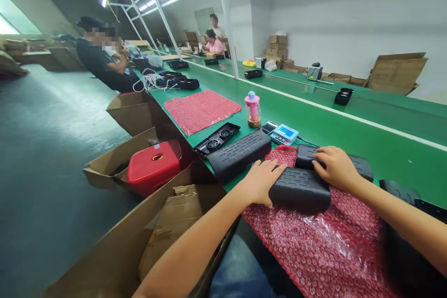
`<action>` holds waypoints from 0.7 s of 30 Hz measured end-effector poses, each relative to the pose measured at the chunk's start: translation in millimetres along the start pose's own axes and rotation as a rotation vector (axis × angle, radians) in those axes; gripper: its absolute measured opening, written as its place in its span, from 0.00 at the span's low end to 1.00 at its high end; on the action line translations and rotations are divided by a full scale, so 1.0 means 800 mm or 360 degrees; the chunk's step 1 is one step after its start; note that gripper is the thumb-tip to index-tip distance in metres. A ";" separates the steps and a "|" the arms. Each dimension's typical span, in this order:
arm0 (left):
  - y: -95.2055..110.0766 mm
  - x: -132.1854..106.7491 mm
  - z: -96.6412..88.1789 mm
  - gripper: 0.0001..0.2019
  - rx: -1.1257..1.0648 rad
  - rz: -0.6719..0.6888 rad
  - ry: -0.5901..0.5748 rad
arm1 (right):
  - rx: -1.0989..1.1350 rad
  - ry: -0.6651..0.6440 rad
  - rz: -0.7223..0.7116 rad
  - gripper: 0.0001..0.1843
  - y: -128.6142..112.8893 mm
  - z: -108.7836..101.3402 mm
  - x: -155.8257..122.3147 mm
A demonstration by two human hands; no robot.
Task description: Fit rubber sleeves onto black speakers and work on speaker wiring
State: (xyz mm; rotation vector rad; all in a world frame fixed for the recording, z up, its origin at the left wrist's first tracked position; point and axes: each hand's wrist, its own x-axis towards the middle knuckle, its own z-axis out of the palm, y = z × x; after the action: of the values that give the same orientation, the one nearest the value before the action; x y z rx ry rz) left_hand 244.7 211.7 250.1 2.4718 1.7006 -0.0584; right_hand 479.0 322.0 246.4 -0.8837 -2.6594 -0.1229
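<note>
pink bottle point(252, 109), red case point(153, 165), blue meter point(284, 134)

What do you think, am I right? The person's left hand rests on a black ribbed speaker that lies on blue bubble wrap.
Not quite: the bubble wrap is red, not blue. The head view shows the left hand resting on the black ribbed speaker, which lies on that red sheet.
</note>
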 end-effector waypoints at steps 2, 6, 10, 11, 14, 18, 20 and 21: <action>-0.007 0.011 0.000 0.55 -0.0038 0.0093 0.0032 | 0.0051 -0.0139 -0.0151 0.18 -0.035 -0.009 0.008; -0.015 0.018 -0.012 0.49 -0.0079 0.0216 0.0029 | 0.0117 -0.0445 -0.0277 0.32 -0.078 -0.017 0.022; 0.005 -0.009 -0.009 0.52 -0.0057 0.0141 0.0035 | 0.0143 -0.0612 -0.0271 0.34 -0.092 -0.026 0.006; 0.013 -0.018 -0.005 0.52 -0.0045 0.0087 0.0046 | 0.0125 -0.0637 -0.0266 0.37 -0.097 -0.028 -0.003; 0.033 -0.042 0.013 0.50 -0.0027 -0.0121 0.0006 | -0.0024 -0.0735 -0.0219 0.49 -0.122 -0.025 -0.033; 0.041 -0.048 0.029 0.48 -0.0043 -0.0169 -0.0022 | -0.0121 -0.0768 -0.0058 0.46 -0.157 -0.004 -0.037; 0.039 -0.042 0.029 0.47 -0.0045 -0.0164 -0.0040 | -0.0102 -0.0729 0.0110 0.35 -0.173 0.011 -0.023; 0.037 -0.040 0.028 0.47 -0.0046 -0.0165 -0.0047 | -0.0087 -0.0711 0.0187 0.30 -0.181 0.019 -0.013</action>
State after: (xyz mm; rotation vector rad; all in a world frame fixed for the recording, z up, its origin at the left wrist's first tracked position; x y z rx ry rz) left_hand 261.9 168.7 234.5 2.3493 1.8031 -0.0804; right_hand 396.4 202.1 231.8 -1.2034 -3.0093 0.0358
